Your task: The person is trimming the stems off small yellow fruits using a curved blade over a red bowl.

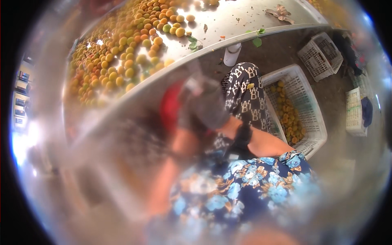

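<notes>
The left hand and right hand are overlapping beside a blurred red object, and I cannot tell whether the fingers are grasping it.

TEXT: pale, blocky letter motif | ON: black trouser leg | LAYOUT: same cluster repeated over knee and thigh | LEGIBILITY: sharp at the knee, blurred lower in view

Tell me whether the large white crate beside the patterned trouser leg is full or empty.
Partly filled: yellow-orange fruit lies low in the white crate, with its bare, perforated sides showing above.
</notes>
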